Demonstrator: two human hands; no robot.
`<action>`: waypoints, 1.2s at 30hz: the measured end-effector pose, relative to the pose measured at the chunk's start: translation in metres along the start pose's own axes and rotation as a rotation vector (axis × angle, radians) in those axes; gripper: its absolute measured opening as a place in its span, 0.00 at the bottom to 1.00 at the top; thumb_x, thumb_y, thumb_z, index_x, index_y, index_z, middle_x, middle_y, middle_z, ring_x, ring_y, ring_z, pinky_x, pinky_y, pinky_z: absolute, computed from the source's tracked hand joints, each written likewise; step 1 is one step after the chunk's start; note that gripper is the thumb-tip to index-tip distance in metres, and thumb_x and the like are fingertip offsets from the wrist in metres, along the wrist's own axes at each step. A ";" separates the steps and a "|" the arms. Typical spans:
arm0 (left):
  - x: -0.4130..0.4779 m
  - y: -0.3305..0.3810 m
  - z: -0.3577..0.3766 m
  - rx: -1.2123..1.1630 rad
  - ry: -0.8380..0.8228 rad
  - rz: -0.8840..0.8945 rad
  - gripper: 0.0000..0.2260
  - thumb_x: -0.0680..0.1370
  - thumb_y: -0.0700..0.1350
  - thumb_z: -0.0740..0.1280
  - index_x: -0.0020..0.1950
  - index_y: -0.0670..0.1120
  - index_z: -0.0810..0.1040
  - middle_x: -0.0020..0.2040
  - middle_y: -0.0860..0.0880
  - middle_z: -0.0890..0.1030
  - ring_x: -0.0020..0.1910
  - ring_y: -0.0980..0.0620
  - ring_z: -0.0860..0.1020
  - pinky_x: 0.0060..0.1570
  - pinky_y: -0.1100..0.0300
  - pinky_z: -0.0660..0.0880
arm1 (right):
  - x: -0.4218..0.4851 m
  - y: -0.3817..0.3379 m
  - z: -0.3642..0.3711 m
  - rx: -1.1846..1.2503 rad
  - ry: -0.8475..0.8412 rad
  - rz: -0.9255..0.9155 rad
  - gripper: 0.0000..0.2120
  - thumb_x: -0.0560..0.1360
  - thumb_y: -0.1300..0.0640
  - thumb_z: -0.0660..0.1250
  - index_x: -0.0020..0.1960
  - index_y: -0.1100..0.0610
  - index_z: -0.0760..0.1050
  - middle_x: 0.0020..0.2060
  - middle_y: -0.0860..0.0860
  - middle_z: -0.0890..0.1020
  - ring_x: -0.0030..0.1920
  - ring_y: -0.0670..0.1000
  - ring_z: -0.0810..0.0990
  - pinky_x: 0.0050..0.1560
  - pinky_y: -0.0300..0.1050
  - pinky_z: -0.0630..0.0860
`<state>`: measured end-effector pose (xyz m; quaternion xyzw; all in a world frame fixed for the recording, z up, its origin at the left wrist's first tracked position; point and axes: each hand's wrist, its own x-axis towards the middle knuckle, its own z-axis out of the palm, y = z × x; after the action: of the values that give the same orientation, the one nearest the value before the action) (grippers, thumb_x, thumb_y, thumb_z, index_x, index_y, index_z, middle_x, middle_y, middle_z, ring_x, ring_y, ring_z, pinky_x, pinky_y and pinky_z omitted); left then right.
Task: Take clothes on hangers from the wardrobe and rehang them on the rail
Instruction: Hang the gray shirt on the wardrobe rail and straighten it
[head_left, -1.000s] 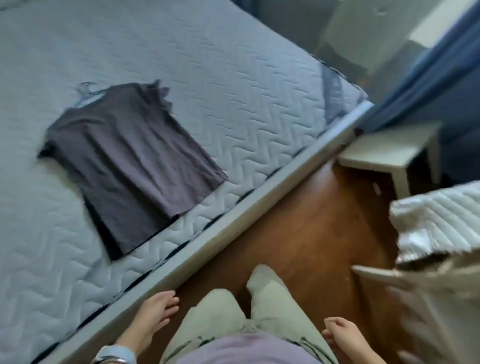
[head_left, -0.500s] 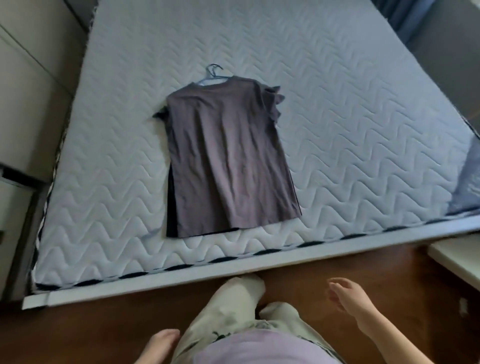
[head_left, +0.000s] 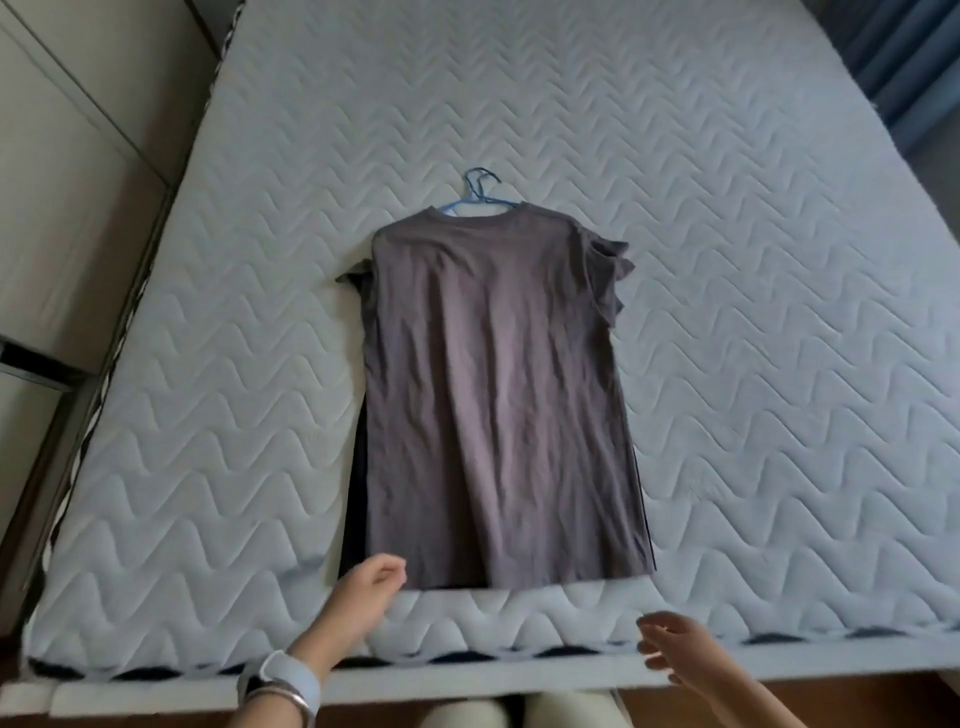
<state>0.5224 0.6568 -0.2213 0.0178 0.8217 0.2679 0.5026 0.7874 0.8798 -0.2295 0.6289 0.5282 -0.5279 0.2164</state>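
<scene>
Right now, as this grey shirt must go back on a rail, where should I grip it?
Take the blue hanger hook, which sticks out past the collar of the grey shirt at its far end. Reach over the shirt from above and pinch the hook's neck, since it lies flat on the mattress. Lifting by the hem would likely slide the shirt off.

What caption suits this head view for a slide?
Left hand, right hand hover by a brown T-shirt on a blue hanger, flat on a mattress.

Grey-brown t-shirt on blue hanger, flat on mattress
</scene>
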 end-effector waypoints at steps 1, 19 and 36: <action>0.019 0.018 -0.001 0.030 0.024 0.042 0.06 0.77 0.41 0.63 0.51 0.49 0.76 0.53 0.44 0.80 0.56 0.46 0.78 0.55 0.58 0.71 | 0.016 -0.022 -0.005 -0.032 0.003 -0.024 0.06 0.76 0.67 0.61 0.44 0.63 0.75 0.29 0.55 0.75 0.19 0.44 0.74 0.18 0.29 0.67; 0.429 0.253 0.004 0.871 0.514 0.611 0.28 0.75 0.58 0.48 0.71 0.47 0.64 0.74 0.45 0.65 0.73 0.45 0.62 0.69 0.41 0.57 | 0.310 -0.451 -0.025 -0.505 0.424 -0.762 0.14 0.75 0.57 0.61 0.59 0.58 0.77 0.57 0.58 0.78 0.60 0.59 0.74 0.61 0.50 0.70; 0.450 0.238 0.011 0.869 0.672 0.792 0.23 0.75 0.50 0.56 0.70 0.50 0.64 0.71 0.47 0.69 0.72 0.48 0.61 0.67 0.42 0.57 | 0.396 -0.625 -0.026 -0.817 0.647 -0.946 0.12 0.78 0.60 0.57 0.56 0.63 0.75 0.53 0.63 0.79 0.54 0.64 0.76 0.49 0.51 0.70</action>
<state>0.2519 0.9989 -0.4837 0.4339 0.8978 0.0682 0.0310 0.1946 1.2921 -0.3956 0.3254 0.9389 -0.1111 0.0148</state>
